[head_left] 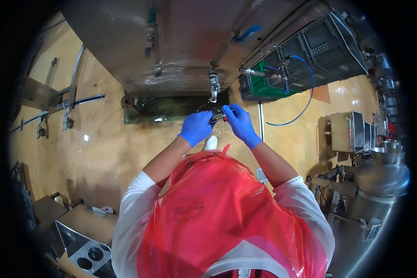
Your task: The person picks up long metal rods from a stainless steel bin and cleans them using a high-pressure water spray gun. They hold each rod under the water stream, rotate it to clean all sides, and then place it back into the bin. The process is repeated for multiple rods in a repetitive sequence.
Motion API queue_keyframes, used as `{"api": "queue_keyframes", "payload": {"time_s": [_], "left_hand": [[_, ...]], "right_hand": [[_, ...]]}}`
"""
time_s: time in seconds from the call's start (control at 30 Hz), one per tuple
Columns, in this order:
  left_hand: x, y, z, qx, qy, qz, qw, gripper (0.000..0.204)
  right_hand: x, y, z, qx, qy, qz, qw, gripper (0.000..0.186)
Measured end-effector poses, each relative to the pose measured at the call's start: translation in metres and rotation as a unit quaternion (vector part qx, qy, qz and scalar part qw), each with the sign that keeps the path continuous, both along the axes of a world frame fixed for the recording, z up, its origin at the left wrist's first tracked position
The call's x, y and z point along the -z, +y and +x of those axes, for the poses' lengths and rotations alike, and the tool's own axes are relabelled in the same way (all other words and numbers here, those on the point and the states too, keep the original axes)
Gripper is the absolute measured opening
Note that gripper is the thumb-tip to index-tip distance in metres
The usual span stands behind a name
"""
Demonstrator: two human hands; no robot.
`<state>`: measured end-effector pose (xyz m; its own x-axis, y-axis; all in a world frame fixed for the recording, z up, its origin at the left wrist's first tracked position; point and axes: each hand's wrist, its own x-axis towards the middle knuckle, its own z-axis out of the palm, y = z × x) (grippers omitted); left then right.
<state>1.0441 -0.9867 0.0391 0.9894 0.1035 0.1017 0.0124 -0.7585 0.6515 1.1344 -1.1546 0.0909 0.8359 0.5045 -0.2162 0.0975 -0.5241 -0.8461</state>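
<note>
My left hand (197, 128), in a blue glove, is closed on one end of a small metal piece with a red part (218, 118). From the other side my right hand (241, 125), gloved the same way, grips it by the red part. Fingers cover much of the piece, and its kind cannot be made out. Just above and beyond my hands a metal pipe outlet (213, 88) points downward from a steel tank (180, 51). Below the outlet lies a dark, wet drain channel (160, 111) in the floor.
Stacked grey crates (310, 51) and a green crate (266, 83) stand at the far right. A thin blue hose (311, 88) curves down beside them. Steel vessels (382, 178) are at the right, a metal frame (74, 88) at the left. The yellow floor (102, 153) looks wet.
</note>
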Motion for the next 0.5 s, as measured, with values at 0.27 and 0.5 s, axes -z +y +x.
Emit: {"api": "queue_keyframes", "payload": {"time_s": [0.27, 0.5], "left_hand": [[-0.014, -0.023, 0.030, 0.150, 0.091, -0.024, 0.984, 0.021], [-0.033, -0.055, 0.044, 0.081, 0.101, 0.042, 0.991, 0.021]], "right_hand": [[0.016, -0.018, -0.019, -0.073, -0.248, -0.122, 0.958, 0.040], [0.033, -0.033, 0.000, 0.092, -0.093, -0.074, 0.989, 0.046]]}}
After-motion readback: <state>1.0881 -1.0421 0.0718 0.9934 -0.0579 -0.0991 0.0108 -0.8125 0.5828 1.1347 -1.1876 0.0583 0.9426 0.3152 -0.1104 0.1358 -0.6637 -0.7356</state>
